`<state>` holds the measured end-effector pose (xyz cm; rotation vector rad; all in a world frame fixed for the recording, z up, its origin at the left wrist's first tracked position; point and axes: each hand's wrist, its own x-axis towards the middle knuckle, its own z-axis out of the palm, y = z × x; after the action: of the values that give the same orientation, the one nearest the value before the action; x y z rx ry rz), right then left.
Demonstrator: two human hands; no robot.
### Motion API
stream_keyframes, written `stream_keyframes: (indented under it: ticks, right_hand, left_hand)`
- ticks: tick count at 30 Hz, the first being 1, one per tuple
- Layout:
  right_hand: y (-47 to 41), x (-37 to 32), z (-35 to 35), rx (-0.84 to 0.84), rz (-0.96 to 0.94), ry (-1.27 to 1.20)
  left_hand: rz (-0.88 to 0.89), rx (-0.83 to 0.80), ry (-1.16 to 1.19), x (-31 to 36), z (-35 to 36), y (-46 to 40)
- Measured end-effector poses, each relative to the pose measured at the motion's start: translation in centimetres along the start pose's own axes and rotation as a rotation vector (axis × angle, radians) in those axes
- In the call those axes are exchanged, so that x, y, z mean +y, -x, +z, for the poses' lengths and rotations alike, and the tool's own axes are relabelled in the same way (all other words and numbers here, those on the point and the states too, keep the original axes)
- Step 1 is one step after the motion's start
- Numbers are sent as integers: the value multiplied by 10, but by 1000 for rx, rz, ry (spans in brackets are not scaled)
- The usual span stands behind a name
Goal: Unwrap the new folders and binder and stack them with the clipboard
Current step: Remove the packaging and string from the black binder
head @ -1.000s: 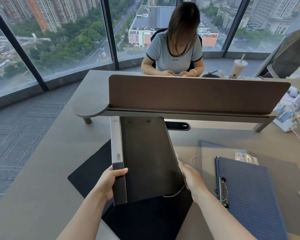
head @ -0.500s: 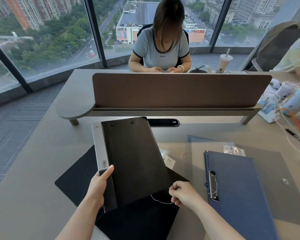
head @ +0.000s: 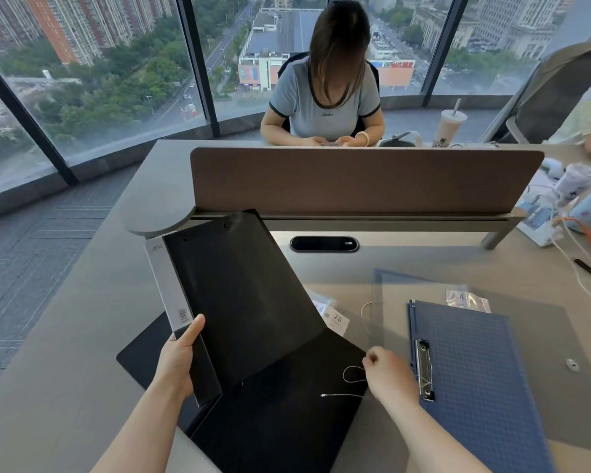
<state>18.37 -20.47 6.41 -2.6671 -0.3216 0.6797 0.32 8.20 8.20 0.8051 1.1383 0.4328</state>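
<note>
My left hand (head: 179, 360) grips the lower spine edge of a black binder (head: 242, 295) with a grey spine, holding it tilted up off the desk. A black folder (head: 287, 414) lies flat beneath it. My right hand (head: 388, 377) pinches a thin white string (head: 350, 378) that loops over the black folder. To the right lies a blue clipboard (head: 475, 377) with a metal clip, resting on a grey translucent folder (head: 539, 336) with a snap button.
Small plastic label bags (head: 335, 319) lie between the binder and clipboard. A brown divider panel (head: 362, 180) crosses the grey desk (head: 65, 336); a person sits behind it. Bottles, cables and a pen clutter the far right. A cable grommet (head: 324, 243) sits under the divider.
My right hand left the binder's right edge, closed on the white string and pulled it rightward. The binder has tilted further left in my left hand.
</note>
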Motion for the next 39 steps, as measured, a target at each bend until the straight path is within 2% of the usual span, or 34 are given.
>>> stream_keyframes:
  ticks: [3,6,9,16,23,32,35,39]
  right_hand:
    - [2,-14,-8,57,-53,-271]
    - [4,-31,-21,-70,-2,-729]
    - [1,-28,-28,-143,-20,-853]
    - [-7,22,-32,-1,59,-720]
    - [-13,87,-33,108,250,-732]
    - [-16,169,-43,240,456,-735]
    - [-20,187,-46,241,471,-649]
    - [-30,197,-45,226,474,-498]
  left_hand:
    - [-18,-60,-43,-10,5,3]
    - [-23,-131,-116,-21,17,10]
    - [-47,-178,-173,-35,36,18]
    - [-105,-288,-292,-70,87,29]
    - [9,-368,-514,-109,135,42]
    - [-56,-578,-798,-160,195,48]
    - [-2,-565,-936,-174,208,46]
    - [130,-464,-1116,-182,217,48]
